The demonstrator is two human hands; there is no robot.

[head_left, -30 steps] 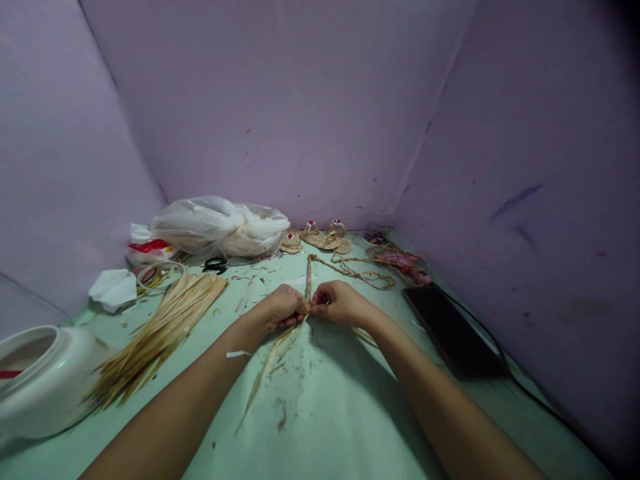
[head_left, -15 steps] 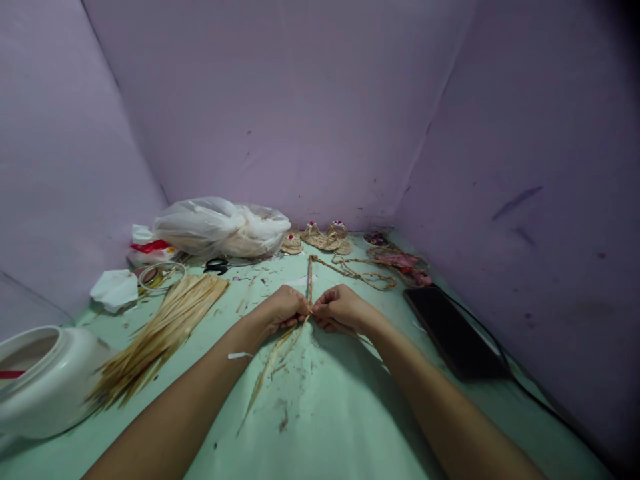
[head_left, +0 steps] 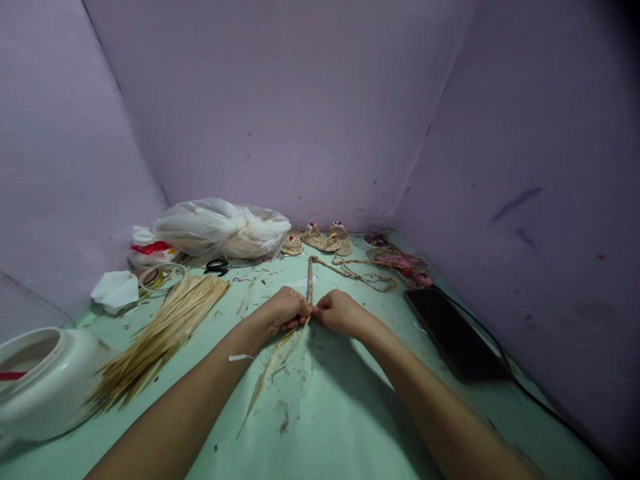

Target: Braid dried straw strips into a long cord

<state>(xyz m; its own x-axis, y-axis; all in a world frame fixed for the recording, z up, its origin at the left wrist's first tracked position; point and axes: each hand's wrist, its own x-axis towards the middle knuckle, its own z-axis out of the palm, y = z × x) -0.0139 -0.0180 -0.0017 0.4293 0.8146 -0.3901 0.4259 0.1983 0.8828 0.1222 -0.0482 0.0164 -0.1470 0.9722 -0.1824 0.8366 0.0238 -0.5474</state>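
Note:
A thin braided fibre cord (head_left: pixel 311 280) runs from between my hands away toward the wall, then bends right. My left hand (head_left: pixel 290 309) is closed, pinching the near end of the cord, with loose dry strands (head_left: pixel 267 373) trailing below it toward me. Right beside it, my right hand (head_left: pixel 336 312) is pinched at the same end, its fingertips almost touching my left fingers. The exact crossing of the strands is hidden by the fingers. Left of my left hand lies a flat bundle of dry fibre strips (head_left: pixel 165 333).
At left stand a white pot (head_left: pixel 60 383) and a crumpled white paper (head_left: pixel 115 291). Along the back lie a tied plastic bag (head_left: pixel 220 227), black-handled scissors (head_left: pixel 217 268) and small woven sandals (head_left: pixel 325 240). A dark phone-like slab (head_left: pixel 457 333) with a cable (head_left: pixel 540 403) lies right.
My right hand has closed in tighter at the cord's end, and the strand that showed beneath it is out of sight. My left hand stays almost in place.

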